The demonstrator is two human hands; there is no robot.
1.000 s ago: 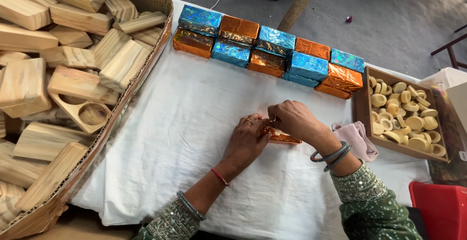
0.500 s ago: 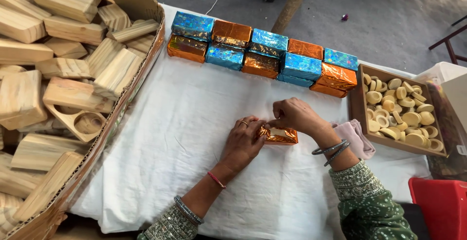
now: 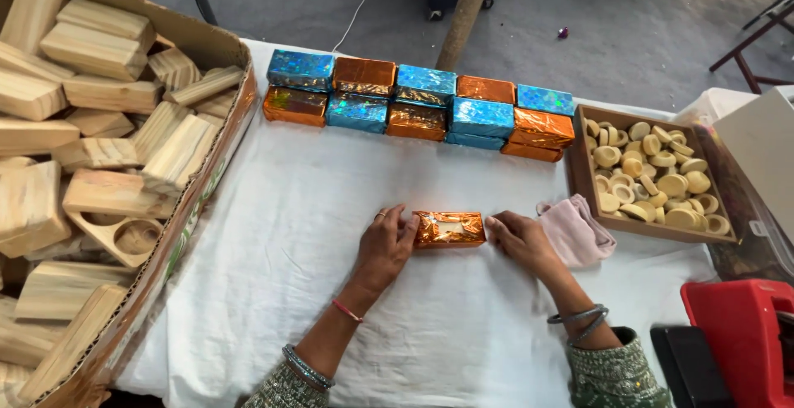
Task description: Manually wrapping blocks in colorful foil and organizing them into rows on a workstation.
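White-clothed table (image 3: 273, 234) under orange foil block (image 3: 449, 229), grey floor (image 3: 628, 28) beyond

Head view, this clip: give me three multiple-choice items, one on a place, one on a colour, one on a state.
1. Where does the tray of small round wooden pieces sit?
A. at the right end of the foil-wrapped row
B. inside the cardboard box
C. on the floor

2. What colour is the foil on the block between the hands?
A. blue
B. orange
C. green

3. How do the hands meet that block?
A. one hand lifts it high
B. neither hand touches it
C. left hand and right hand press its two ends on the white cloth

Answers:
1 A, the tray lies just right of the blue and orange wrapped blocks.
2 B, its foil shines orange.
3 C, fingertips rest on both short ends while it lies on the cloth.
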